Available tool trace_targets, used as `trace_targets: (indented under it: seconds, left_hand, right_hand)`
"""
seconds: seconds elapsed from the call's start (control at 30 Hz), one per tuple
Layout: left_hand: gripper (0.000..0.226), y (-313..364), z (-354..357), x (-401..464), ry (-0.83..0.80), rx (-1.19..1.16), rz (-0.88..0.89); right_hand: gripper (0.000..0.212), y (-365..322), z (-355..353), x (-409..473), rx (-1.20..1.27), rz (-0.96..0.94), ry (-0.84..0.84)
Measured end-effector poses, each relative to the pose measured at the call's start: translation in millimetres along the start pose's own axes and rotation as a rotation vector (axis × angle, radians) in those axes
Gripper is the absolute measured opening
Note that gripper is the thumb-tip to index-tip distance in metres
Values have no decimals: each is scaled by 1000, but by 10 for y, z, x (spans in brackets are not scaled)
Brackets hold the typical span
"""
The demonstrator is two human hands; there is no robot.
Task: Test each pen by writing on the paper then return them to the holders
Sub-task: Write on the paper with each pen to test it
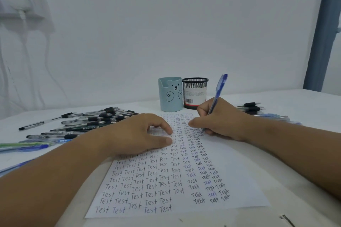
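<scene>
A white sheet of paper (236, 177) covered in rows of the word "Test" lies in front of me. My right hand (221, 118) grips a blue pen (219, 88) with its tip on the paper near the right column. My left hand (140, 132) rests flat on the paper's upper left, fingers spread and relaxed. Behind the paper stand two holders: a light blue bear cup (169, 96) and a black mesh cup (194, 92). No pens show above either rim.
A heap of several black and blue pens (88, 121) lies on the white table left of the paper. A smaller group of pens (258, 110) lies behind my right wrist. A white wall rises behind the holders, with a blue post (321, 29) at the far right.
</scene>
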State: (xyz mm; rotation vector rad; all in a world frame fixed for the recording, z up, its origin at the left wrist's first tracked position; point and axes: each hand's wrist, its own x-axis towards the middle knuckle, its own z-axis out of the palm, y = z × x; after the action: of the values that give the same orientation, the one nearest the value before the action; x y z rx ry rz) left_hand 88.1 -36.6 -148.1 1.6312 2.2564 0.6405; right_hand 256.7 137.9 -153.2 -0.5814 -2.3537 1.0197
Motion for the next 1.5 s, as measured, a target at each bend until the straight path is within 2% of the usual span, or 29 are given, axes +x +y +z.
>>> trace_targets:
  seconds: [0.17, 0.57, 0.73, 1.5]
  left_hand:
    - [25, -1, 2, 14, 13, -9, -2]
    - [24, 8, 6, 3, 9, 7, -8]
    - [25, 11, 7, -5, 3, 13, -10]
    - [25, 41, 7, -18, -12, 32, 0]
  right_hand:
    - [42, 9, 18, 25, -30, -17, -23]
    - [42, 77, 33, 80, -10, -53, -48]
    - [35, 66, 41, 81, -31, -77, -44]
    - [50, 108, 10, 116, -43, -101, -67]
